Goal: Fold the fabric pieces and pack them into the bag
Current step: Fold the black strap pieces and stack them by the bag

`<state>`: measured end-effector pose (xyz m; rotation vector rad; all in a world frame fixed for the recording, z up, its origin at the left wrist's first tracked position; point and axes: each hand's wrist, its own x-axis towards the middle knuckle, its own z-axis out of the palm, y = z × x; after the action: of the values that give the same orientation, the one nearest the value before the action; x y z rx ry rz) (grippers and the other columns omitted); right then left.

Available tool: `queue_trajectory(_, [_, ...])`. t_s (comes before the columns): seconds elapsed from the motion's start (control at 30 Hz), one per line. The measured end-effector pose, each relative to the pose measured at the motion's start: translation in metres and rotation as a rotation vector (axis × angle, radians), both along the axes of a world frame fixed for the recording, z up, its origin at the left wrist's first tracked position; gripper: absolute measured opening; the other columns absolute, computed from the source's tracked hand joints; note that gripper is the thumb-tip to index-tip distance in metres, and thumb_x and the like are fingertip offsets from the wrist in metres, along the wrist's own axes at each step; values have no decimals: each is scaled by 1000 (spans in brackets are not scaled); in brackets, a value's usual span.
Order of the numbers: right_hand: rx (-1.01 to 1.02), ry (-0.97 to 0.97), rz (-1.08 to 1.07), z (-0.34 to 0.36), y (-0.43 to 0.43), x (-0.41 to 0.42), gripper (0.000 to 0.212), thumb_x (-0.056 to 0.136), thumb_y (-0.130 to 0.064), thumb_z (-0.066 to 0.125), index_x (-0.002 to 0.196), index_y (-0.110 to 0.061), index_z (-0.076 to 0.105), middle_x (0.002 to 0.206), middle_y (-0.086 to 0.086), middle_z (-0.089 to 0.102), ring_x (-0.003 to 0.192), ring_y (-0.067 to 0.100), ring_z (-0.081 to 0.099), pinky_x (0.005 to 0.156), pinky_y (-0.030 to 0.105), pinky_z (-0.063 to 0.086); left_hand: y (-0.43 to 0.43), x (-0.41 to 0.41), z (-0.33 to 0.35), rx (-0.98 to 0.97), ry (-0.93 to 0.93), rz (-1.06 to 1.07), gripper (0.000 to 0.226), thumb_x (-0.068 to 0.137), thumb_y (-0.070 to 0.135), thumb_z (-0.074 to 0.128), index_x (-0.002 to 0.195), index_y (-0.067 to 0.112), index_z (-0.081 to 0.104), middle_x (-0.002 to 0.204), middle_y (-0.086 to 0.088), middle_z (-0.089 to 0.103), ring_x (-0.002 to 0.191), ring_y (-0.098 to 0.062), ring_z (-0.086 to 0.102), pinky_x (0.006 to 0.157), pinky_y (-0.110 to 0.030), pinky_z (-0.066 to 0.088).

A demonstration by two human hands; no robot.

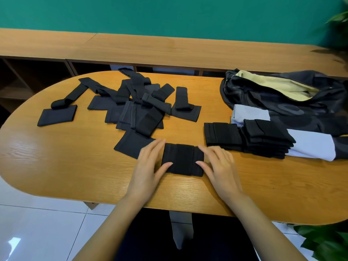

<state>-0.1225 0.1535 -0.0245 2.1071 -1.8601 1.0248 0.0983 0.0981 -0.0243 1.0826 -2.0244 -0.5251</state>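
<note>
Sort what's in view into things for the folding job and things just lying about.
Job: folded black piece, left hand, right hand, unfolded black pile, folded stack, bag.
Lying about: plant leaves, wooden shelf.

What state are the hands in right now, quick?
Left hand: open, fingers and thumb straight, touching the left edge of the folded black piece.
Right hand: open, relaxed fingers touching its right edge, gripping nothing.
</note>
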Motion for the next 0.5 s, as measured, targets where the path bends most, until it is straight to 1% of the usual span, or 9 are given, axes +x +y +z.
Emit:
queue_trajectory(0.03, [-9, 72, 2, 1, 0, 0, 40, 97, -37, 53, 131, -15, 58, 113, 0, 59, 103, 12, 51, 92, 38, 45, -2, 0, -2, -50, -40, -22, 59, 90, 35, 61, 144, 17, 45, 147, 4, 43, 136, -10, 38, 113, -20, 28])
queue_trajectory(0.1, [37, 178, 48, 1, 0, -1, 42, 98, -41, 46, 131, -18, 60, 127, 1, 58, 117, 17, 51, 104, 42, 37, -4, 0, -6, -85, -124, -87, 54, 94, 42, 56, 141, 16, 51, 152, 2, 40, 143, -11, 31, 118, -30, 24])
queue_trajectory(0.17, [134, 242, 101, 1, 0, 0, 46, 100, -47, 38, 132, -22, 60, 134, -3, 57, 125, 16, 49, 114, 46, 26, -5, 0, -8, -80, -210, -150, 56, 93, 51, 49, 139, 19, 53, 151, 5, 40, 145, -6, 26, 121, -32, 15])
queue_trajectory(0.23, [237, 272, 115, -1, -2, 0, 52, 102, -53, 28, 132, -26, 60, 135, -7, 58, 128, 14, 48, 118, 49, 16, -6, 0, -10, -63, -265, -179, 60, 90, 58, 46, 136, 21, 55, 147, 8, 45, 143, -3, 28, 121, -34, 11])
queue_trajectory(0.3, [302, 276, 116, -2, -4, 0, 60, 101, -60, 19, 135, -29, 58, 138, -8, 56, 131, 12, 47, 118, 51, 10, -7, 1, -11, -50, -284, -181, 62, 87, 61, 47, 135, 22, 58, 143, 7, 50, 139, -3, 35, 121, -35, 13])
queue_trajectory(0.37, [314, 295, 117, -3, -5, -1, 63, 99, -64, 19, 136, -28, 56, 139, -8, 56, 131, 13, 47, 117, 53, 9, -8, 1, -13, -45, -285, -168, 61, 87, 61, 47, 133, 23, 60, 140, 7, 54, 137, -4, 39, 121, -32, 13])
queue_trajectory(0.5, [287, 338, 108, -2, -5, 0, 61, 94, -65, 30, 135, -28, 56, 139, -6, 56, 131, 14, 49, 117, 55, 12, -6, 0, -11, -104, -300, -123, 51, 90, 55, 46, 126, 24, 65, 131, 7, 62, 130, -6, 49, 115, -29, 22])
